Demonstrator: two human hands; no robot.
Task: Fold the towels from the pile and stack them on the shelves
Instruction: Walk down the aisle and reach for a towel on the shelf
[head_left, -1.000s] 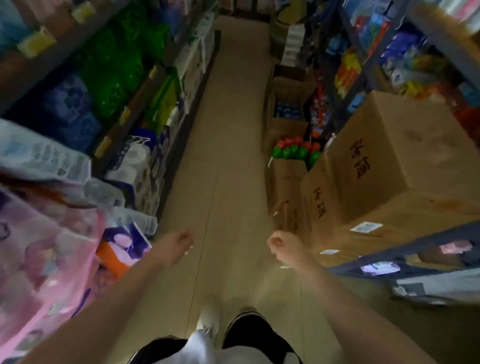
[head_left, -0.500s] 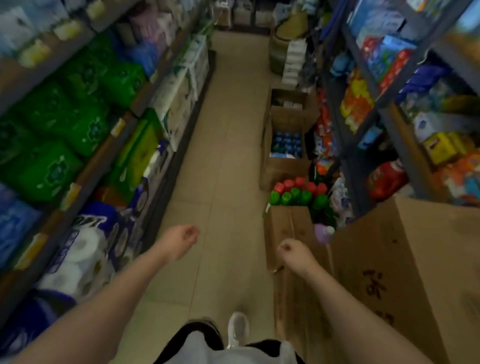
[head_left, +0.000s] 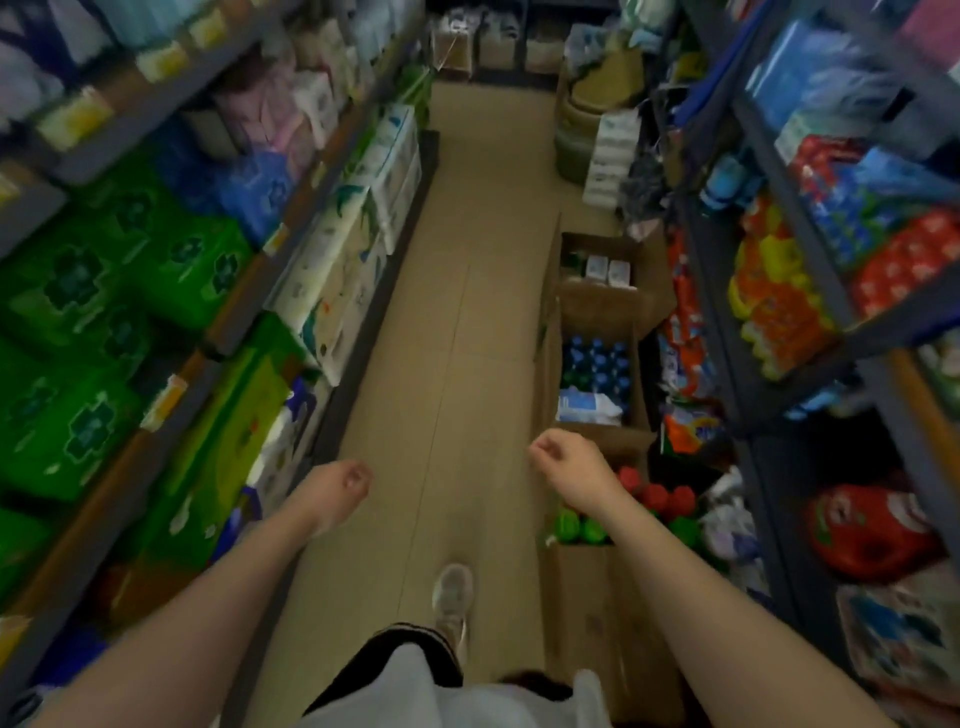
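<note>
No towel or towel pile shows in the head view. My left hand (head_left: 340, 486) hangs over the tan aisle floor (head_left: 467, 312), fingers curled shut with nothing in them. My right hand (head_left: 563, 462) is held out a little further ahead, also curled shut and holding nothing, above an open box of red and green bottle caps (head_left: 652, 506). Shelves (head_left: 234, 306) packed with green and white paper packs line the left side. Dark metal shelves (head_left: 810, 218) with bright packets line the right side.
Several open cardboard boxes (head_left: 597, 374) stand along the right edge of the aisle, one with blue-capped bottles. Stacked white packs (head_left: 608, 156) and a sack sit further down on the right. My shoe (head_left: 453, 595) is on the floor between the shelves.
I have walked forward along the aisle: the large closed cartons on the right have passed out of view and the bottle boxes are nearer. Both hands stay curled and hold nothing.
</note>
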